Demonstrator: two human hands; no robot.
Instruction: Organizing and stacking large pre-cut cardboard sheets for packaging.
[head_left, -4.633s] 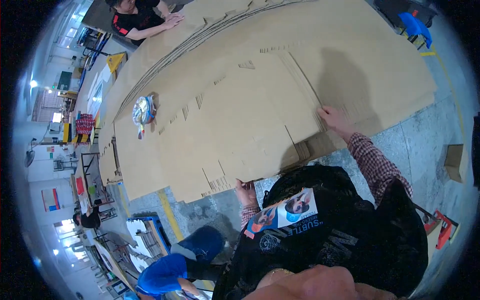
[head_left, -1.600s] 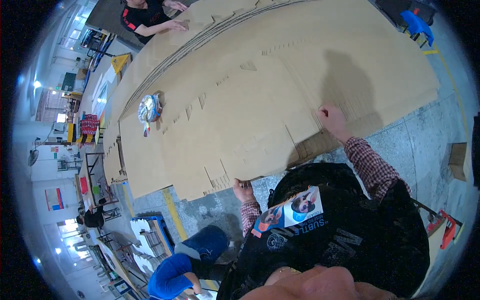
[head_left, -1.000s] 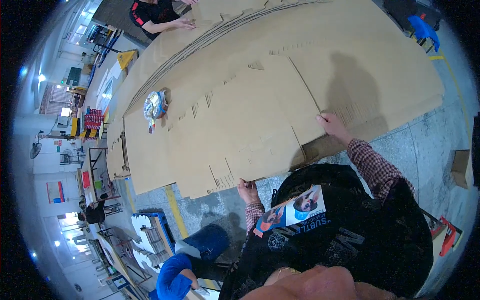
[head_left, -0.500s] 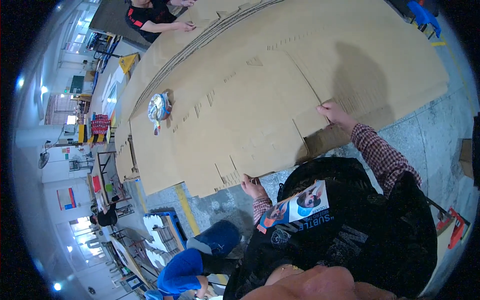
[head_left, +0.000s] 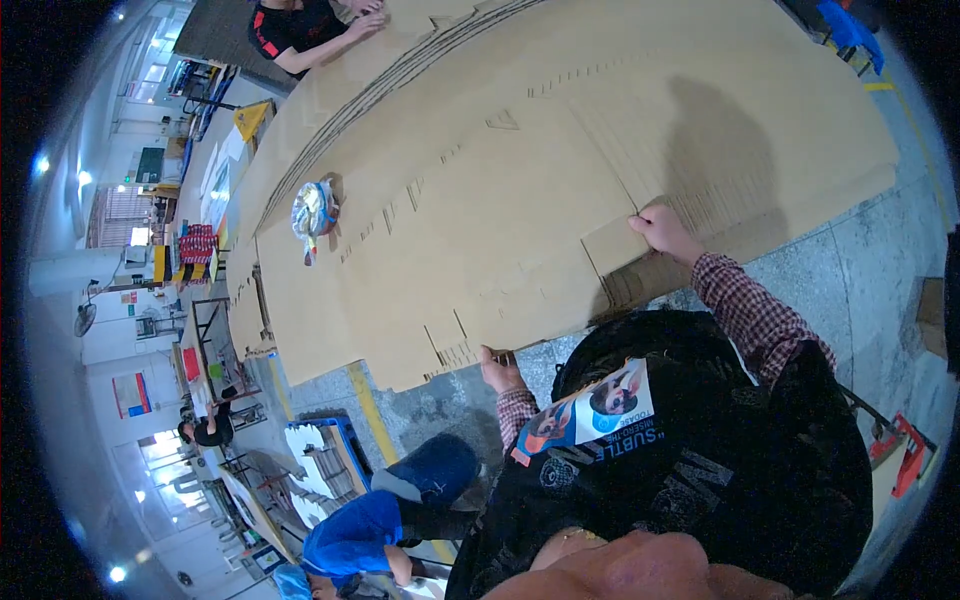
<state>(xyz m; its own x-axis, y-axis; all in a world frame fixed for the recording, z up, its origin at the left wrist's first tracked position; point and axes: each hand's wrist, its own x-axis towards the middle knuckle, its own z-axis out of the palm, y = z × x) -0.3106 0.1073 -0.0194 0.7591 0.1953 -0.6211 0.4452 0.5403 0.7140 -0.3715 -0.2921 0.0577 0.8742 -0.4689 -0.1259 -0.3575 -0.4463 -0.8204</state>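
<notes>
A large brown cardboard sheet [head_left: 480,230] with slits and notches lies on a wide, partly black-lined cardboard surface [head_left: 740,60]. At its near edge my left hand [head_left: 502,371] is closed, thumb on top and fingers mostly hidden below. Farther right, my right hand [head_left: 668,232] pinches the sheet beside a rectangular cutout, fingertips partly hidden. A crumpled silver and blue plastic packet [head_left: 314,213] rests on the cardboard at the left, apart from both hands.
Across the cardboard, a person in black and red [head_left: 300,35] has both hands near its far edge. A person in blue [head_left: 355,530] bends down at lower left, near a blue-framed cart [head_left: 345,455] of stacked pieces. A red object [head_left: 908,458] stands at lower right.
The sheet has slid slightly left, with the packet and both my hands. Its raised right edge now looks flatter. The far person's hands have come together; the person in blue has bent lower.
</notes>
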